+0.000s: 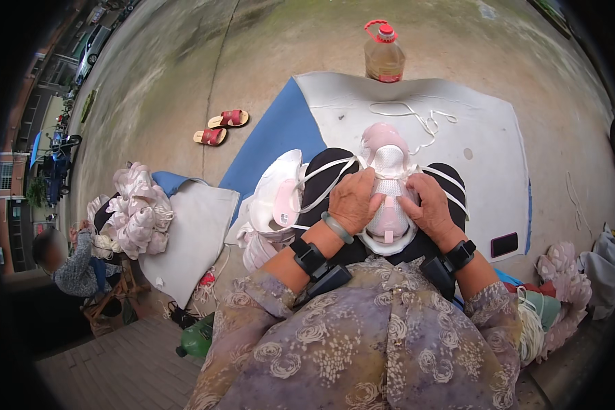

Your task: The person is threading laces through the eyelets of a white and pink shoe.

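A pink and white shoe upper (pixel 388 161) lies lengthwise across my lap, its rounded pink end pointing away from me. My left hand (pixel 354 199) grips its left edge, thumb resting toward the middle. On the opposite edge, my right hand (pixel 429 206) holds it with bent fingers and thumb. A white shoelace (pixel 329 167) runs through it and loops out to both sides over my dark-trousered knees (pixel 451 179). What the fingertips pinch at the lace holes is partly hidden. More white and pink uppers (pixel 282 205) hang beside my left knee.
A white and blue sheet (pixel 485 137) covers the ground ahead, with a loose lace (pixel 427 123) and a phone (pixel 504 244). Beyond stand an oil jug (pixel 385 58) and red slippers (pixel 219 128). Pink bundles (pixel 140 212) lie left near a seated person (pixel 78 263); others (pixel 567 294) lie right.
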A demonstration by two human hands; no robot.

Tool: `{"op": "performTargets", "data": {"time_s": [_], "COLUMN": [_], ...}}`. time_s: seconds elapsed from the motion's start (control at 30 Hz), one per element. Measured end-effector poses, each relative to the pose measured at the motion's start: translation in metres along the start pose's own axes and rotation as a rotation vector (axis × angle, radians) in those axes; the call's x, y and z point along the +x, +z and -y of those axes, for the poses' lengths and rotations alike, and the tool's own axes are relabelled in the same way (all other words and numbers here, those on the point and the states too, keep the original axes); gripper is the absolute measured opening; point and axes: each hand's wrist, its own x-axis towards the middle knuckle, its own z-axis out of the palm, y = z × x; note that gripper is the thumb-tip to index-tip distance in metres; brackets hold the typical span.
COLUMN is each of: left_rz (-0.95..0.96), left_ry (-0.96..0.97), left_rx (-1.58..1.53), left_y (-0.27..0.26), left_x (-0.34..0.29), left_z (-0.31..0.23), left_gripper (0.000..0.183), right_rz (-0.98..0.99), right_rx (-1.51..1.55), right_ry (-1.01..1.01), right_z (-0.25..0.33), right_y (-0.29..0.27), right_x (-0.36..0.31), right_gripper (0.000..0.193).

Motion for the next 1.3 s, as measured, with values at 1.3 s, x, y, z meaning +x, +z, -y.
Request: {"op": "performTargets", "data": {"time_s": [1.3], "left_rz": [-0.132], "left_ry": [0.036], "left_rx": [0.031], "left_y": [0.014], "left_x": [-0.013], "left_z": [0.009], "left_gripper": [0.017], "right_rz": [0.023], "right_rx": [-0.499], "right_ry": [0.164], "right_z": [-0.066], "right_y": [-0.115], "right_x": [-0.167], "right_gripper": [0.009]}}
